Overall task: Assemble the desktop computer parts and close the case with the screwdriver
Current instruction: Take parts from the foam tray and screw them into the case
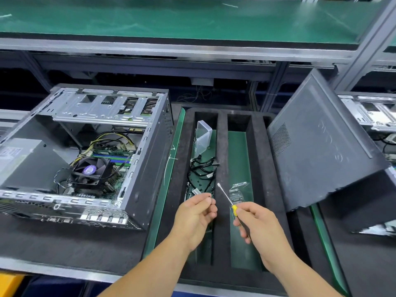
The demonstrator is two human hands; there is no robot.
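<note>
On the left of the frame an open computer case lies on its side with its fan and wiring showing. At lower centre, over a black foam tray that holds cables and a clear plastic box, the left hand pinches something small, too tiny to name, between thumb and fingertips. Just right of it the right hand grips a yellow-handled screwdriver, shaft pointing up-left, and the side panel leans tilted at the right.
</note>
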